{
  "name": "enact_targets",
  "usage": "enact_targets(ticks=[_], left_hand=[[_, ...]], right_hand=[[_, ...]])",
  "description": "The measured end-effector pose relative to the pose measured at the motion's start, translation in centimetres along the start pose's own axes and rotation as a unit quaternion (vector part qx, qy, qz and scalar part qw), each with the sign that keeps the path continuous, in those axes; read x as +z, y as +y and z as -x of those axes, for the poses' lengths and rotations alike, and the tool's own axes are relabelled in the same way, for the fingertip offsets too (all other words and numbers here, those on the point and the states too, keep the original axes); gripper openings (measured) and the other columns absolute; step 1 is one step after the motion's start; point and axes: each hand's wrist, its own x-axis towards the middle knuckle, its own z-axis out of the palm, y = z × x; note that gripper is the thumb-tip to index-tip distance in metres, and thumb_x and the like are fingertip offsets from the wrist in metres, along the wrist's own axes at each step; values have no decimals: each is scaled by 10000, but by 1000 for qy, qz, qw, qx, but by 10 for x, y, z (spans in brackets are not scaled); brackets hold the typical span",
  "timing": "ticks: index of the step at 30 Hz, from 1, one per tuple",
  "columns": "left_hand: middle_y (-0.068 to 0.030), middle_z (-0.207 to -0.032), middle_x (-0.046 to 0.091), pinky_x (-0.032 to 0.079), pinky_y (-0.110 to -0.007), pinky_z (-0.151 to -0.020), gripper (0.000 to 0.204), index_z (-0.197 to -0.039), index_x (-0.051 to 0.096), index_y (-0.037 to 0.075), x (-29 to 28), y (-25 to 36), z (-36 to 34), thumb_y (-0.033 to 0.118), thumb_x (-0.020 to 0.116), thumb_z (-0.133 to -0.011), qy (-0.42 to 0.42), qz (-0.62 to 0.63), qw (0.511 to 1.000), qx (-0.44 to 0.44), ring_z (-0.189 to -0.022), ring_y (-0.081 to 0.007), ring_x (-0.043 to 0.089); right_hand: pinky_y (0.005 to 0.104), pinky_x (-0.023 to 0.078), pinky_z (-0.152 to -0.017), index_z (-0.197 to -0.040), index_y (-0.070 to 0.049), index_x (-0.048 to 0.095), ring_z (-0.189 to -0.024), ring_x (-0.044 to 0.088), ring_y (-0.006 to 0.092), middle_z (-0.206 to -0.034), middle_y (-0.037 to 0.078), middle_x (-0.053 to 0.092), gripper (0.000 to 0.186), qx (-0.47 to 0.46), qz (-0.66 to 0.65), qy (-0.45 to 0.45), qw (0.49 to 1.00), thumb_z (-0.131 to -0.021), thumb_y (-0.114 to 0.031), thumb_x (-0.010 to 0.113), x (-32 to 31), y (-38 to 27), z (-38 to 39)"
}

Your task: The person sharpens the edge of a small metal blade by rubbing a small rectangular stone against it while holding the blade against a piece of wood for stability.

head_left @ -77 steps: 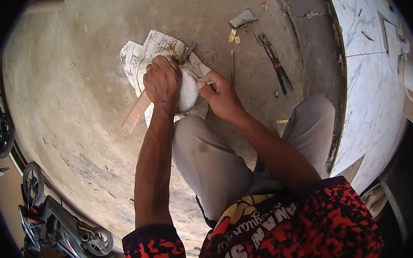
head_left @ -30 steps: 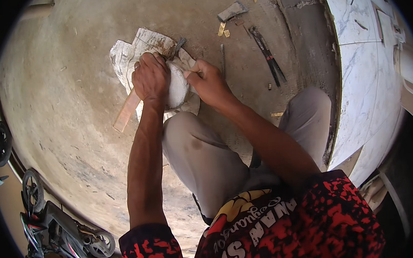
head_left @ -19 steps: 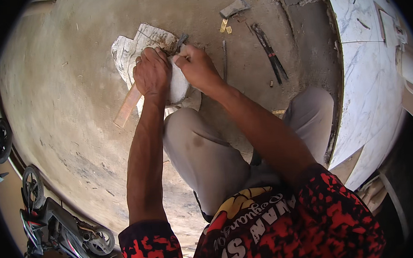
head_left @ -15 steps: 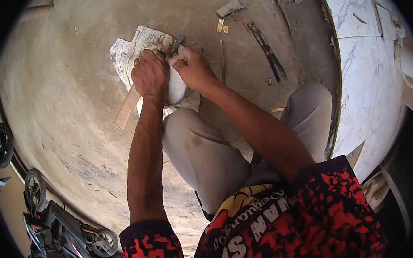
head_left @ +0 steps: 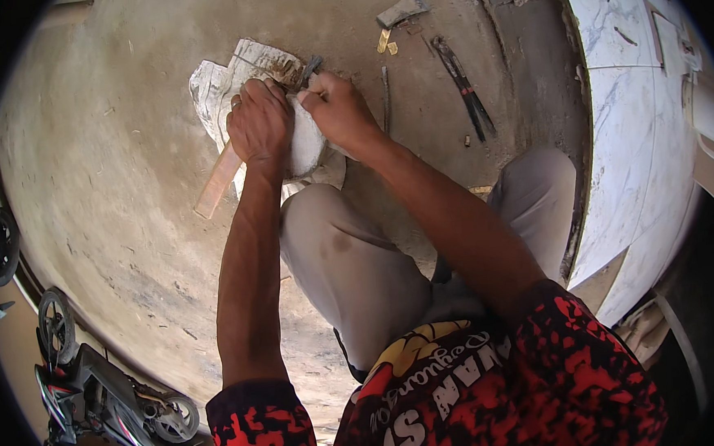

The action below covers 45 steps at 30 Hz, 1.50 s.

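My left hand (head_left: pixel 261 121) is closed, its fingers curled down on top of a rough white slab (head_left: pixel 216 88) with a brown, worn upper part. From under this hand a flat wooden strip (head_left: pixel 219 181) sticks out toward the lower left. Close beside it, my right hand (head_left: pixel 338 111) is pinched, thumb against curled fingers. What either hand grips is hidden behind the fingers. A dark grey piece (head_left: pixel 312 65) shows just above my right fingertips. Below and between the hands lies a whitish rounded block (head_left: pixel 306 136), near my bent knee.
Right of my hands, long-handled black pincers (head_left: pixel 463 90) and a thin metal rod (head_left: pixel 385 99) lie on the concrete floor. Farther off are a grey block (head_left: pixel 401 11) and yellow scraps (head_left: pixel 383 40). White tiling (head_left: pixel 624 117) borders the right; a motorcycle (head_left: pixel 114 393) stands lower left.
My right hand has shifted slightly up and right, its fingers more curled. A thin strand now shows across the white slab above my left hand. The left hand stays in nearly the same place.
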Motion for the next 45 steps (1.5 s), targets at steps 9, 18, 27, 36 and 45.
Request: enact_targets(ticks=[9,18,27,36,45], left_hand=[[-160,-797,621,478,-474,-706,260,-806,516,51,-2,1,0,270,466,-937,-16,1,1000,-16,-785,-357,610],[-172,-815,625,473,-477,-717,262,-813,519,48,-7,2,-7,268,459,-942,-15,7,1000,-16,-804,-364,608],[-196,-842,625,461,-490,-732,290,-846,518,35,-9,-2,-6,275,410,-968,-30,4,999,-26,-802,-390,601],[-164,-790,614,477,-471,-698,249,-804,506,53,-6,0,-7,263,481,-935,-4,7,1000,-6,-801,-354,609],[-158,-786,611,474,-472,-697,252,-803,506,58,-3,-5,-1,269,478,-938,-2,2,1000,-16,-798,-348,605]], right_hand=[[366,482,-703,-870,14,612,-752,621,244,-786,161,645,212,-22,-23,-12,999,-846,-195,639,-3,15,7],[383,497,-714,-858,-2,620,-768,660,304,-807,192,664,222,-5,-23,-13,1000,-829,-218,662,-3,21,14],[296,452,-643,-858,8,597,-686,548,123,-727,79,609,195,-45,7,-22,999,-876,-181,638,-1,16,19],[293,448,-639,-863,13,614,-711,544,106,-768,39,620,190,-47,-65,-57,995,-872,-176,629,-7,39,4],[302,440,-636,-837,4,608,-697,525,108,-735,53,596,177,-18,-35,-40,998,-862,-166,649,-5,18,18]])
